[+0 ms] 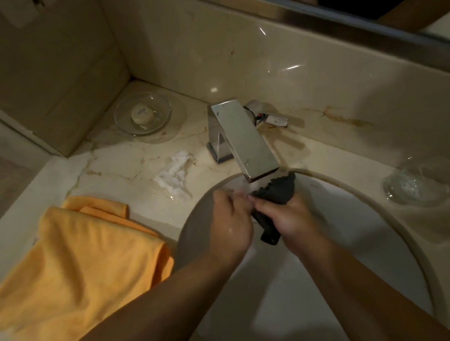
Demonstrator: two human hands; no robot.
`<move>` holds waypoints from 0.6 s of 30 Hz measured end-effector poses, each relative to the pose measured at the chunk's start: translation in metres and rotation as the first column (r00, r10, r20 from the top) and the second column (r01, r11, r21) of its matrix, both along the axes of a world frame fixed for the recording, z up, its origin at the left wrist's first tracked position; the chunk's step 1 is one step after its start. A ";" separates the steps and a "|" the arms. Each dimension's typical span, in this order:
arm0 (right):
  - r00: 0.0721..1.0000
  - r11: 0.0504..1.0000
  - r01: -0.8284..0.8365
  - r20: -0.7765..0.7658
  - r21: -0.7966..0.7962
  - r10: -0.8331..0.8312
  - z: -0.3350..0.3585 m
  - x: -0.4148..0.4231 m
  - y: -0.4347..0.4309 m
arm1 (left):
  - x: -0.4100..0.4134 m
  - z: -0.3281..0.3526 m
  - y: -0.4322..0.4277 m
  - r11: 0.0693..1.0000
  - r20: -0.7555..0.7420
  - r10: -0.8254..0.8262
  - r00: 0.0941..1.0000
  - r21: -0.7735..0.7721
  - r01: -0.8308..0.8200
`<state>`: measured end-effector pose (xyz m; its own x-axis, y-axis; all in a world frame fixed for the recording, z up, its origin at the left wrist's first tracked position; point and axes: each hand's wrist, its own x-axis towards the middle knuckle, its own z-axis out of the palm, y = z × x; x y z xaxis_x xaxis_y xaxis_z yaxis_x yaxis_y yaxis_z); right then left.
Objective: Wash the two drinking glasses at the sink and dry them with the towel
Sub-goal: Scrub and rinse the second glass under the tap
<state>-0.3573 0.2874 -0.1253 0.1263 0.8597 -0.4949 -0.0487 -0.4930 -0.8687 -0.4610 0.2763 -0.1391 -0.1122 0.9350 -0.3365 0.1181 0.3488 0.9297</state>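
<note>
Both hands meet just below the faucet (246, 141) spout over the sink (353, 243), right hand (293, 225) with fingers curled round a dark ribbed scrubber (275, 192), left hand (230, 223) with fingers curled beside it, their hold too blurred to tell, one clear drinking glass (421, 184) on the counter right of the faucet, orange towel (77, 262) to its left.

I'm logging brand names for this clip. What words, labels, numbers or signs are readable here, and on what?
No text can be read in this view.
Soap in the glass dish: a stamped mark, too blurred to read.
Faucet handle: a small coloured mark, too small to make out.
</note>
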 end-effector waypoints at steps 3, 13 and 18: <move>0.973 0.982 0.164 0.181 -0.096 -0.145 -0.008 -0.008 0.002 | 0.003 -0.005 -0.019 0.986 -0.251 -0.100 0.963 0.103 0.130; 0.984 0.965 0.176 0.000 -0.195 -0.180 -0.012 0.007 -0.014 | -0.009 0.014 0.017 0.823 0.303 0.065 0.951 -0.556 0.120; 0.998 0.997 0.055 -0.014 -0.051 -0.055 -0.005 -0.005 -0.019 | -0.002 0.010 0.001 0.999 -0.131 -0.029 0.991 -0.019 0.027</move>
<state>-0.3619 0.2680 -0.1300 0.1648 0.8257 -0.5394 -0.0899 -0.5321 -0.8419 -0.4626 0.2773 -0.1295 -0.1299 0.9325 -0.3371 0.2485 0.3597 0.8994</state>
